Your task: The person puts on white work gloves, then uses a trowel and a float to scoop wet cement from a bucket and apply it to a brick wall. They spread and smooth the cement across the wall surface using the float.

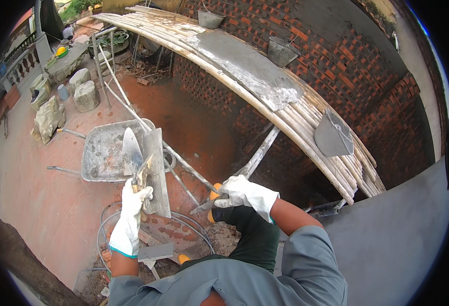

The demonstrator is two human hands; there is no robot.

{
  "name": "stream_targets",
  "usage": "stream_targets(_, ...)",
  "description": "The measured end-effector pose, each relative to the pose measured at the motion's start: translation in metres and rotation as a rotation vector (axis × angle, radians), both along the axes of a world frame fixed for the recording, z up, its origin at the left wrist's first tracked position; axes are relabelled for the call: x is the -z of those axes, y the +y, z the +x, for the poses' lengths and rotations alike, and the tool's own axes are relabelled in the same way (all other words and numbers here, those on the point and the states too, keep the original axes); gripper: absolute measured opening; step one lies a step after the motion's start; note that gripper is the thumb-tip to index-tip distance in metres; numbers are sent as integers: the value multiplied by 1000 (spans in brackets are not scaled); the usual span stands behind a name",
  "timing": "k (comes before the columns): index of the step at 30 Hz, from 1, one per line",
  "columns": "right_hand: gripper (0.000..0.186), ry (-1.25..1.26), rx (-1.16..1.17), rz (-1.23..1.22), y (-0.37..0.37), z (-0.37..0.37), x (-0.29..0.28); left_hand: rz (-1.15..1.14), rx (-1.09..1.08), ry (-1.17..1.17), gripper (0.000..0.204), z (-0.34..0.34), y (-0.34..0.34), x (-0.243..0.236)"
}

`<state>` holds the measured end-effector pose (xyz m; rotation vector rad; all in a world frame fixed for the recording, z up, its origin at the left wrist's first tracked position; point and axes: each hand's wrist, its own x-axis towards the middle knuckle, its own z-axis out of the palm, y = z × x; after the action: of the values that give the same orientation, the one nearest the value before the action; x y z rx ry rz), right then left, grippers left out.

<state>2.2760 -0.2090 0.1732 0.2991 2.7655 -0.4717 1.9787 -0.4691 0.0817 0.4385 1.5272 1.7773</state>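
Observation:
My white-gloved left hand (132, 204) is closed on the handles of a pointed steel trowel (131, 150) and a long grey plastering float (157, 173), both raised in front of a dirty wheelbarrow (102, 148). My white-gloved right hand (245, 194) has its fingers wrapped round a grey metal pipe (201, 206) at the centre, just above my dark-trousered leg. A yellow boot (215, 188) shows behind that pipe.
A bamboo scaffold platform (296, 143) with three grey buckets (331, 132) crosses a sunken area before a brick wall (347, 76). A smooth concrete surface (387, 229) lies right, hoses (204, 234) below. Stones (86, 97) and a crouching person (67, 32) are at upper left.

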Motion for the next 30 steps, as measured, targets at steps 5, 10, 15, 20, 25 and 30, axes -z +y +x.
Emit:
stream_targets(5, 60, -40, 0, 17, 24, -8, 11, 10, -14, 10, 36, -30, 18, -13)
stream_targets(10, 70, 130, -53, 151, 95, 8, 8, -21, -21, 96, 37, -76, 74, -39)
stream_targets(15, 64, -290, 122, 109, 152, 8, 14, -66, 3, 230, 45, -95, 131, -21)
stream_targets(20, 52, 270, 423, 467, 162, 14, 44, -456, 145, 369, 59, -81, 183, 56)
stream_targets(25, 74, 409, 1460, 463, 229, 38, 71, -626, 295, 485, 58, -64, 211, 107)
stream_targets(30, 56, 754, 1569, -790, 263, 59, 100, -768, 405, 556, 67, -53, 221, 100)
